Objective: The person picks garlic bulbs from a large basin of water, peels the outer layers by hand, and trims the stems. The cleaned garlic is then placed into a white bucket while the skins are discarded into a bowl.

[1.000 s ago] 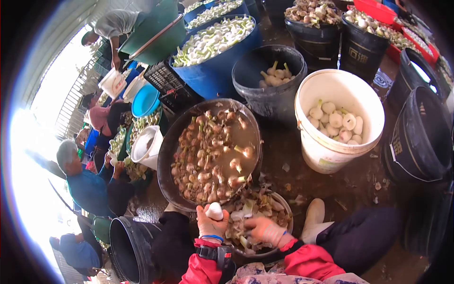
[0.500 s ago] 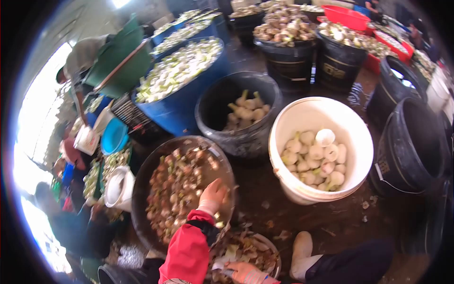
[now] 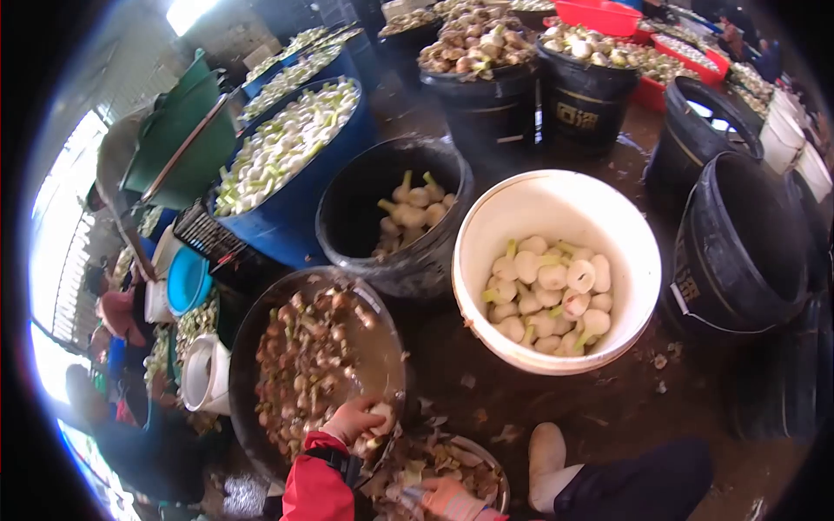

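Note:
My left hand [image 3: 351, 420], in a red sleeve with a dark band at the wrist, is closed around a pale garlic bulb [image 3: 380, 419] at the near right rim of a wide dark basin [image 3: 395, 326]. Unpeeled garlic bulbs [image 3: 300, 365] fill the left side of that basin, with brownish water on the right. Lower down, my right hand [image 3: 453, 498], in an orange glove, grips what looks like a small knife [image 3: 413, 492]. It is over a bowl [image 3: 491, 460] heaped with garlic skins. A white bucket [image 3: 638, 321] beyond my hands holds trimmed garlic bulbs [image 3: 552, 295].
A black bucket [image 3: 334, 234] with some garlic stands behind the basin, beside a blue tub [image 3: 278, 230] full of garlic. Black buckets [image 3: 695, 269] line the right side. My boot [image 3: 546, 460] is on the wet floor. Other people work at far left.
My left hand has drawn back from over the basin towards me and now shows a pale bulb. A bulb lying high in the white bucket has settled among the others. The view has shifted slightly.

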The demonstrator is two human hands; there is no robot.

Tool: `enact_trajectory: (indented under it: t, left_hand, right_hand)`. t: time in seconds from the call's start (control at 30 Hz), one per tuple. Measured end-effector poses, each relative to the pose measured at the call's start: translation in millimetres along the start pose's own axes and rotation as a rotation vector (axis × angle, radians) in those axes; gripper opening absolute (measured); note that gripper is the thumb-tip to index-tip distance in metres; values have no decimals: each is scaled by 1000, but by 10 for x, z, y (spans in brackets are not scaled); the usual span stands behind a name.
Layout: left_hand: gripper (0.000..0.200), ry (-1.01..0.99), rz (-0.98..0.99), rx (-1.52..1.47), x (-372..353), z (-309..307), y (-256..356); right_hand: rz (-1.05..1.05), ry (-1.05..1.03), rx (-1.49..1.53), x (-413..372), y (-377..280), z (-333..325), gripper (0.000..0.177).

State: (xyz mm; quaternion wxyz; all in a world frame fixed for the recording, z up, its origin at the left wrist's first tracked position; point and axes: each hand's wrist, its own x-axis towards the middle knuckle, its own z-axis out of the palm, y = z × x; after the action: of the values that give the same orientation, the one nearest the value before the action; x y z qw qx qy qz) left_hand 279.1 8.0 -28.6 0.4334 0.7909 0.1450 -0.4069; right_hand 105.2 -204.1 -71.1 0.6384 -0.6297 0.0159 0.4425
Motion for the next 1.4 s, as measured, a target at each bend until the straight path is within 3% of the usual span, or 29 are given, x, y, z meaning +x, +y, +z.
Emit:
enact_trajectory:
  t: [0.07, 0.1, 0.13, 0.17, 0.2, 0.27, 0.3, 0.4, 0.43, 0.47, 0.57, 0.73, 0.8, 0.83, 0.93, 1.03, 1.13, 1.17, 1.2, 1.27, 1.33, 1.4]
  left_hand:
    - [52, 33, 244, -516, -522, 139, -81]
    - [49, -1, 365, -718, -737, 256, -193]
    - [46, -34, 500, -913, -927, 384, -287]
    - [42, 33, 419, -1080, -1242, 545, -255]
    - [38, -13, 481, -1224, -1457, 733, -212]
    - [33, 74, 464, -1272, -1633, 1004, -545]
    - [34, 118, 450, -1271, -1727, 1136, -647]
    - [49, 319, 472, -924, -1900, 1471, -666]
    - [58, 392, 435, -618, -1921, 1513, -686]
    - [61, 497, 434, -493, -2030, 1631, -543]
    - [66, 837, 510, 360, -2095, 1776, -507]
    - [72, 907, 576, 574, -2114, 1860, -511]
    - [82, 716, 434, -553, -2093, 1844, -583]
    - [86, 601, 465, -1058, -2090, 1783, -625]
    - [51, 265, 428, -1674, -2181, 1683, -618]
    - [41, 336, 401, -1718, -2059, 1691, -778]
    - [47, 624, 491, -1331, -1989, 1812, -734]
    - [54, 725, 536, -1026, -1986, 1829, -703]
    - [54, 718, 528, -1028, -1987, 1829, -681]
    - [58, 1001, 588, -227, -2044, 1867, -647]
    - [61, 893, 479, -878, -1877, 1784, -766]
    - [63, 582, 183, -1217, -1909, 1486, -691]
  right_hand:
    - [9, 190, -2, -38, -35, 68, 28]
    - [-7, 189, -24, -222, -333, -43, 28]
    - [-127, 229, 45, -259, -382, -34, 28]
    - [-112, 208, 79, -218, -329, 1, 29]
    - [-304, 285, 227, -206, -300, 80, 34]
    - [-294, 191, 597, -206, -310, 155, 40]
    - [-292, 184, 590, -218, -305, 180, 40]
    - [-186, 54, 696, -322, -362, 224, 43]
    - [-225, 103, 437, -367, -395, 225, 42]
    - [-262, 150, 179, -413, -415, 238, 40]
    - [-308, 182, 168, -428, -336, 330, 37]
    - [-258, 267, 64, -306, -149, 434, 35]
    - [-393, 215, 176, -485, -383, 321, 31]
    - [-256, 96, 187, -516, -445, 243, 29]
    - [-384, 9, 298, -509, -447, 242, 30]
    - [-320, -94, 535, -677, -592, 212, 30]
    - [-146, -240, 687, -582, -555, 154, 30]
    - [-56, -220, 637, -547, -501, 185, 29]
    - [38, -196, 587, -518, -439, 195, 29]
    - [-3, -168, 506, -506, -357, 245, 28]
    - [-114, -131, 328, -492, -363, 321, 27]
    - [-110, -109, 213, -441, -295, 344, 25]
